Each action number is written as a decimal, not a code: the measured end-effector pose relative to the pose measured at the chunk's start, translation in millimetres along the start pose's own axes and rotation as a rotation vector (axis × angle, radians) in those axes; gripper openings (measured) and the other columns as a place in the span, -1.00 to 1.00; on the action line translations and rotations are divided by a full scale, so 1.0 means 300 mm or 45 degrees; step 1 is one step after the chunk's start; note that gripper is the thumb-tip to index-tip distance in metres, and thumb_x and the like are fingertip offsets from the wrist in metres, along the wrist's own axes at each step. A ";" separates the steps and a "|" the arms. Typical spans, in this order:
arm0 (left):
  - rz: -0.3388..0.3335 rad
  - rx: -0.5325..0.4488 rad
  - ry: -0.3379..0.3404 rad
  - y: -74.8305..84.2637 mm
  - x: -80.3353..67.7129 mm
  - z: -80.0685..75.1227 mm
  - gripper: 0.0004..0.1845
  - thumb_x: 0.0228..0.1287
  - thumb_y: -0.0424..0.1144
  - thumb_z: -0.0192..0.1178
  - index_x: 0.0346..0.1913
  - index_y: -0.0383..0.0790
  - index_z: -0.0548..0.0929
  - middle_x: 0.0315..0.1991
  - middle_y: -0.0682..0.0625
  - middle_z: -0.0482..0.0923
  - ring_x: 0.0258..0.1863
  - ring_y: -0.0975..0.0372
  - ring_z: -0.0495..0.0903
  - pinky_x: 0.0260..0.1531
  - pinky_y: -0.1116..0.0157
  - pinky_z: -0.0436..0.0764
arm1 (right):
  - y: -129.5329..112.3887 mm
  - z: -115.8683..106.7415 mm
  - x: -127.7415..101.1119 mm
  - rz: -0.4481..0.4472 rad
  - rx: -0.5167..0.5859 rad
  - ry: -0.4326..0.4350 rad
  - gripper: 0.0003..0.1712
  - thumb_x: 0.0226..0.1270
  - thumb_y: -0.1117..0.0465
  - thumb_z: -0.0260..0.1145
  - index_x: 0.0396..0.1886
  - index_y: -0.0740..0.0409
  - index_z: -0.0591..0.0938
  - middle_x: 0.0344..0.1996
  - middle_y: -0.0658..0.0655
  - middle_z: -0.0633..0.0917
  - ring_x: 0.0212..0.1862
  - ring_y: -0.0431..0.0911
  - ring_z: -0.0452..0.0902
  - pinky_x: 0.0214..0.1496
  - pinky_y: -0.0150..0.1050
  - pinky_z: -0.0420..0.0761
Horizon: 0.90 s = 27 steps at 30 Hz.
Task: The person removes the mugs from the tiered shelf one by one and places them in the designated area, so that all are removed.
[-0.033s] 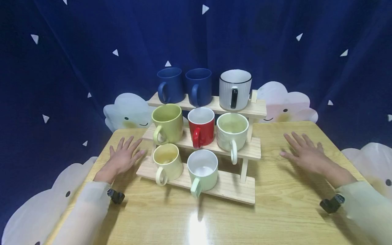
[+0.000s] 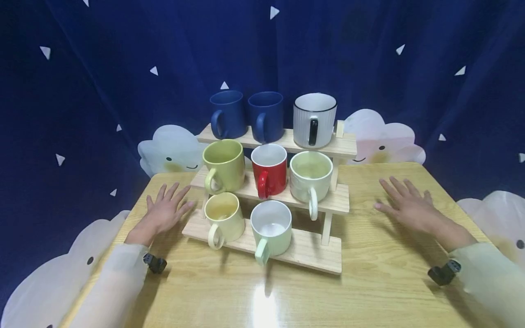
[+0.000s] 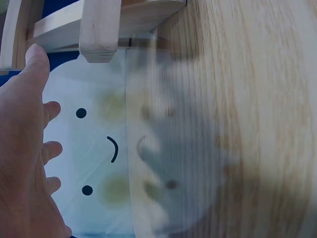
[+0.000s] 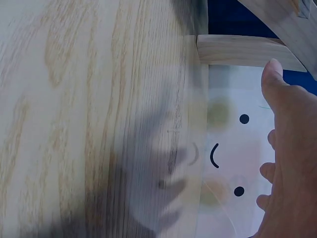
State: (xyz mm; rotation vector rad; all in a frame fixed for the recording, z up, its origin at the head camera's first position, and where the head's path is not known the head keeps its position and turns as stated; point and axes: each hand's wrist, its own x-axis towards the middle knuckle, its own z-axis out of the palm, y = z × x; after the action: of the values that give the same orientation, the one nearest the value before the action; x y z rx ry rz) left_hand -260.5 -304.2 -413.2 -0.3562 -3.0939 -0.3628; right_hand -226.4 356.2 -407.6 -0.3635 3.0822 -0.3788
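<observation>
A three-tier wooden rack (image 2: pixel 316 253) stands mid-table with mugs on it. The top shelf carries two dark blue mugs (image 2: pixel 228 114) (image 2: pixel 266 116) and a white ribbed mug (image 2: pixel 314 120). On the middle shelf are a green mug (image 2: pixel 224 165), a red mug (image 2: pixel 269 170) and a pale mug (image 2: pixel 311 176). The bottom shelf holds a cream mug (image 2: pixel 223 217) and a mint mug (image 2: pixel 271 228). My left hand (image 2: pixel 166 210) lies flat on the table left of the rack, fingers spread. My right hand (image 2: pixel 406 205) lies flat to the rack's right. Neither holds anything.
The wooden table (image 2: pixel 262 296) has its far edge just behind the rack. A dark blue curtain (image 2: pixel 102 68) with cloud cut-outs (image 2: pixel 170 150) (image 2: pixel 381 136) hangs behind. Small black wrist cameras (image 2: pixel 154 263) (image 2: pixel 444 273) sit at both sleeves.
</observation>
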 end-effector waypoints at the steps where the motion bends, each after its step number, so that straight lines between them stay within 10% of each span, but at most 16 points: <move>1: 0.005 -0.003 0.002 0.000 0.002 0.002 -0.25 0.49 0.29 -0.24 0.56 -0.03 0.05 0.54 -0.29 -0.19 0.47 -0.30 -0.38 0.13 -0.54 -0.41 | 0.000 0.000 0.000 0.002 0.001 0.000 -0.03 0.45 -0.35 -0.03 0.60 -0.09 -0.25 0.54 0.34 -0.20 0.45 0.45 -0.47 0.11 0.68 -0.37; 27: 0.132 -0.025 0.147 0.019 -0.013 -0.022 -0.28 0.50 0.23 -0.17 0.52 -0.15 0.15 0.52 -0.31 -0.09 0.46 -0.32 -0.27 0.20 -0.50 -0.29 | -0.089 0.002 -0.054 -0.127 -0.011 0.188 0.00 0.40 -0.28 0.14 0.59 0.10 -0.04 0.49 0.39 0.07 0.45 0.42 -0.15 0.29 0.53 -0.15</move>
State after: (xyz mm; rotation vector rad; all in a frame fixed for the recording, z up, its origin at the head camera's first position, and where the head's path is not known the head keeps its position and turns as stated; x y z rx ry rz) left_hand -255.7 -301.2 -405.6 -0.4759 -2.9472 -0.3969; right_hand -204.4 334.6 -402.0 -0.5140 3.2186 -0.4134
